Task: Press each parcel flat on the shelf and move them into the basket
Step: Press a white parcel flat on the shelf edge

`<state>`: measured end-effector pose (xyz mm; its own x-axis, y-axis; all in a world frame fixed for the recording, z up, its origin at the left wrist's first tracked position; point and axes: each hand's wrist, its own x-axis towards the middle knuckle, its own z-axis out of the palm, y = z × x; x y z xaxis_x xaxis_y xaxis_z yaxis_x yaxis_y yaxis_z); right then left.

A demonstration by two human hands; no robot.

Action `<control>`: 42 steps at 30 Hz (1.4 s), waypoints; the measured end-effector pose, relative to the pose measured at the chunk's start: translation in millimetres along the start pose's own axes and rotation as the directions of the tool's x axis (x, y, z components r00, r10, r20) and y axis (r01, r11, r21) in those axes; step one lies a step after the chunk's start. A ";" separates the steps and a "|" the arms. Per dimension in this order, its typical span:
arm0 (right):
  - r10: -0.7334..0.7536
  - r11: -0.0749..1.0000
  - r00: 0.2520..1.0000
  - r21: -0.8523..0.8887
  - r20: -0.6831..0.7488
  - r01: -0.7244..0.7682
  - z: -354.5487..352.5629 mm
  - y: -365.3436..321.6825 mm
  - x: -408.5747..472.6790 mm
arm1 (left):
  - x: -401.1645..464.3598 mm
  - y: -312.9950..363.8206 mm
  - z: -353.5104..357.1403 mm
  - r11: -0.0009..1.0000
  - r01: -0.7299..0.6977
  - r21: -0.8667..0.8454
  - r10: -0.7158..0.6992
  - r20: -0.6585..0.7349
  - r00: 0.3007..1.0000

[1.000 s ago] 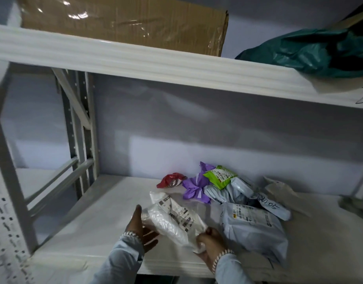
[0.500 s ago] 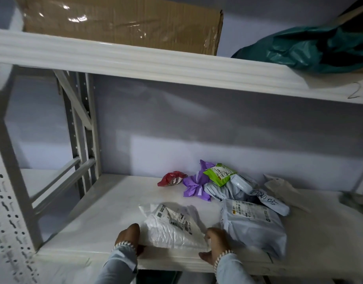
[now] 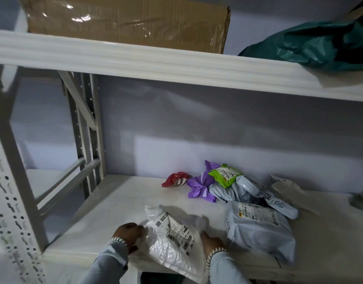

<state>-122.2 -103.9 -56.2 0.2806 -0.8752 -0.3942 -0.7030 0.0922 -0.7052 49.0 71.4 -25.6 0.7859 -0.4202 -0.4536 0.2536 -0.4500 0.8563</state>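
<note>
Head view: white parcel [image 3: 174, 244] now overhangs shelf [image 3: 115, 201] edge at 6 o'clock, no longer flat.
Left hand [image 3: 128, 235]: grips parcel's edge.
Right hand [image 3: 212, 243]: grip unclear.
Meaning: pressing done, basket next.

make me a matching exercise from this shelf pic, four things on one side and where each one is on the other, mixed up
Things:
1. cardboard box
2. white parcel
3. red packet
4. teal bag

Places:
A. upper shelf, right
B. front edge of the lower shelf, between both hands
C. upper shelf, left
D. lower shelf, left of the purple parcel

Pairs: 1-C, 2-B, 3-D, 4-A
</note>
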 end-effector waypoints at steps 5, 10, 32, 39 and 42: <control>-0.082 0.996 0.996 -0.046 -0.020 0.081 1.9 -3.5 -0.6 | 12.1 -7.7 5.5 0.988 -0.056 0.147 0.040 0.105 0.994; -0.147 0.989 0.989 0.010 -0.014 0.148 -3.3 -1.9 -4.4 | 18.2 -17.4 8.0 0.984 0.093 -0.150 -0.047 0.287 0.957; -0.347 0.910 0.930 -0.286 -0.122 0.301 -12.7 -22.8 -18.8 | 4.4 4.2 42.1 0.647 -0.362 0.671 0.385 0.122 0.915; -0.540 0.662 0.830 -0.538 0.140 0.522 8.4 -30.6 -13.8 | 5.5 -1.6 54.9 0.417 -0.318 0.852 0.334 0.182 0.925; -0.564 0.615 0.808 -0.567 0.169 0.548 18.7 -31.7 -1.5 | 14.2 0.8 56.2 0.354 -0.352 0.866 0.373 0.215 0.903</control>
<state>-88.1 -96.6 -44.2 0.7340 -0.6789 -0.0200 -0.6490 -0.6924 -0.3152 28.7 20.8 -45.2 0.6827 -0.7165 -0.1432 -0.6759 -0.6938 0.2485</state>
